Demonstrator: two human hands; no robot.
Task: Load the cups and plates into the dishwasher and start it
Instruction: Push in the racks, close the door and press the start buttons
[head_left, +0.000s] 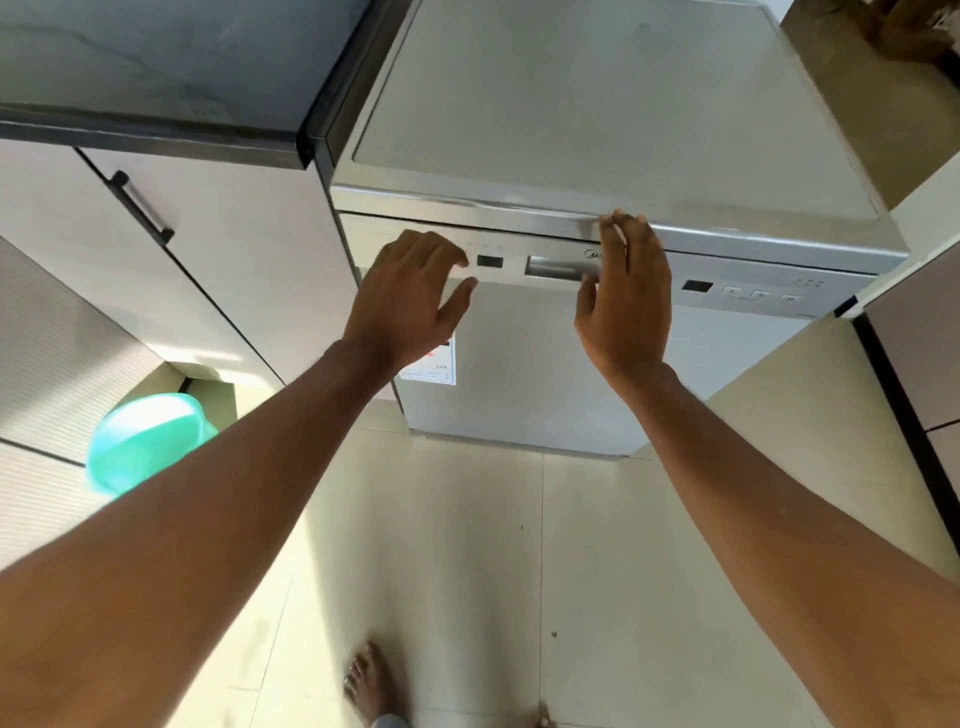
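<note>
A pale tiled floor (467, 545) lies under two bare feet (369, 686), with a green tub (148, 441) off to the left. Both hands reach toward the shut dishwasher (519, 374). The left hand (410, 301) and right hand (626, 306) hold nothing, fingers (636, 239) loose and spread, by the door handle (556, 267). A dark desk (156, 67) sits left of it.

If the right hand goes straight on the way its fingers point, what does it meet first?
Probably the silver dishwasher: the open right hand points at its closed door's top edge, by the recessed handle. Depth is unclear; it may be touching.
</note>
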